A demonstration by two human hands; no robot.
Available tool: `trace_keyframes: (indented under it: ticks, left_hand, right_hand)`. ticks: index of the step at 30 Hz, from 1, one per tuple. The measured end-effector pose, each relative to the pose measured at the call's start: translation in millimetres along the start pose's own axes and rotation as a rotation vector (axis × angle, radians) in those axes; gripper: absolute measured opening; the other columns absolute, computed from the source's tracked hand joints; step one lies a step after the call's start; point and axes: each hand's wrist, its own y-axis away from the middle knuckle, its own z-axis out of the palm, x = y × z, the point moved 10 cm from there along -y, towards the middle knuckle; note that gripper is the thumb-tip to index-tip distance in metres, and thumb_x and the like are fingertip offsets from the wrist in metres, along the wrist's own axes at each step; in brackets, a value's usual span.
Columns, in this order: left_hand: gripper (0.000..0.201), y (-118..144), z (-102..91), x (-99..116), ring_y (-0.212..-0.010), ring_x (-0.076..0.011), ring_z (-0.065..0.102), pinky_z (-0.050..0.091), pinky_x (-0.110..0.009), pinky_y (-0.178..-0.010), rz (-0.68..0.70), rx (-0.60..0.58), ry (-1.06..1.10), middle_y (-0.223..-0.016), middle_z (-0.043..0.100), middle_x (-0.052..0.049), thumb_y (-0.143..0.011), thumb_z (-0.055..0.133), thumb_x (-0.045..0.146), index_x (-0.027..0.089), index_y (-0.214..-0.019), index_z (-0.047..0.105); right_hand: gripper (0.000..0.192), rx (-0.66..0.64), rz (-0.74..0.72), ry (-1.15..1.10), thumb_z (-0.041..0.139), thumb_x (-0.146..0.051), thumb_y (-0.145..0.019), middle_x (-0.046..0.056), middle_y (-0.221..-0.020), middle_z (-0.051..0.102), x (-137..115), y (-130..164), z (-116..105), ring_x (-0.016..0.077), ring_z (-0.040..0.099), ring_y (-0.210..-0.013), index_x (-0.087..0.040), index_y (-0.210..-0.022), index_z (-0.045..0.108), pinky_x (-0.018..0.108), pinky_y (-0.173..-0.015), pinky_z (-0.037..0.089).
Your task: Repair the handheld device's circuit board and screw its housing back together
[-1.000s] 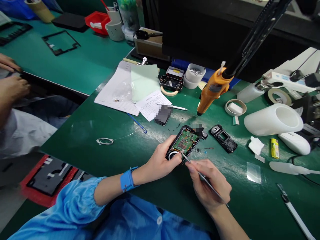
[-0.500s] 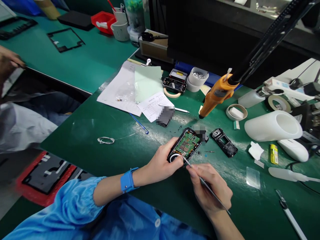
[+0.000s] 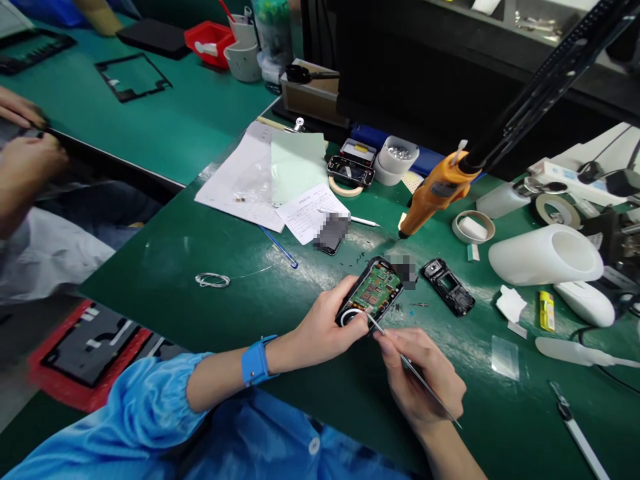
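Right hand point(image 3: 425, 383) is pinching a thin metal probe point(image 3: 407, 363) between thumb and fingers, grip closed on it, tip touching the lower end of the opened device point(image 3: 373, 293); left hand point(image 3: 325, 327), blue wrist strap point(image 3: 254, 360) on the wrist, is gripping the device's near-left edge, fingers wrapped and thumb pressing by a white ring part, grip clamped on it. Device is lying tilted on the green surface point(image 3: 200, 313) just in front of both hands, green circuit board showing. Just right of it a small black frame part point(image 3: 447, 287) is lying flat, apart from the device; further right a yellow lighter-like item point(image 3: 547, 310) and white paper scrap point(image 3: 511, 303) are sitting near a large white tube point(image 3: 547, 253). Left of the device a coil of thin wire point(image 3: 213, 280) is lying well apart. Beyond, a blue pen point(image 3: 280, 248) is resting beside papers point(image 3: 260, 183); an orange electric screwdriver point(image 3: 435, 193) is hanging tip-down above the surface, behind the device. Further back a white cup point(image 3: 397, 160) of small metal bits is sitting beside another black device point(image 3: 351, 171). Far left, another person's hands point(image 3: 25, 160) are working at the neighbouring surface
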Motion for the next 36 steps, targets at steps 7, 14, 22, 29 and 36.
trace_keyframes:
  ticks: [7,14,22,29,36]
  left_hand:
    - [0.018,-0.5,-1.1,4.0,-0.07,-0.0119,0.049,0.04,-0.024,-0.063,0.025,-0.004,-0.012,-0.082,0.058,0.004,-0.09,0.059,0.024,0.017,-0.107,0.062]
    - [0.02,-0.1,-0.8,5.7,-0.07,-0.0121,0.051,0.042,-0.023,-0.064,0.051,-0.001,-0.014,-0.083,0.06,0.004,-0.091,0.06,0.022,0.017,-0.11,0.063]
    - [0.017,0.0,-0.6,4.0,-0.069,-0.0121,0.05,0.041,-0.023,-0.063,0.032,0.007,-0.04,-0.08,0.059,0.004,-0.089,0.059,0.022,0.019,-0.106,0.061]
    - [0.015,0.4,-0.5,1.5,-0.07,-0.013,0.053,0.044,-0.024,-0.064,0.021,0.004,-0.067,-0.082,0.062,0.003,-0.093,0.06,0.024,0.018,-0.107,0.063]
    - [0.016,0.8,-1.1,3.4,-0.07,-0.0122,0.053,0.043,-0.023,-0.064,0.041,0.019,-0.053,-0.082,0.062,0.003,-0.094,0.059,0.024,0.017,-0.107,0.064]
  right_hand:
    - [0.027,0.003,0.005,0.007,0.074,0.004,-0.094,0.004,-0.082,0.083,0.4,0.3,-1.9,0.0188,0.08,-0.067,-0.019,-0.11,0.075,0.03,-0.062,0.068]
    - [0.022,-0.009,0.0,0.009,0.073,0.004,-0.096,0.006,-0.083,0.083,0.6,1.2,0.1,0.0174,0.081,-0.071,-0.015,-0.108,0.074,0.028,-0.065,0.068]
    - [0.021,0.025,0.023,0.038,0.072,0.002,-0.098,0.005,-0.084,0.083,-1.1,0.8,0.4,0.0176,0.08,-0.069,-0.018,-0.106,0.075,0.029,-0.064,0.068]
    - [0.019,0.041,0.022,0.068,0.072,-0.001,-0.1,0.005,-0.083,0.082,-3.2,1.0,2.0,0.0171,0.079,-0.068,-0.018,-0.106,0.074,0.028,-0.062,0.067]
    - [0.021,0.065,0.025,0.083,0.074,0.001,-0.097,0.004,-0.083,0.082,-5.1,4.5,0.7,0.0176,0.079,-0.068,-0.017,-0.106,0.075,0.029,-0.063,0.067]
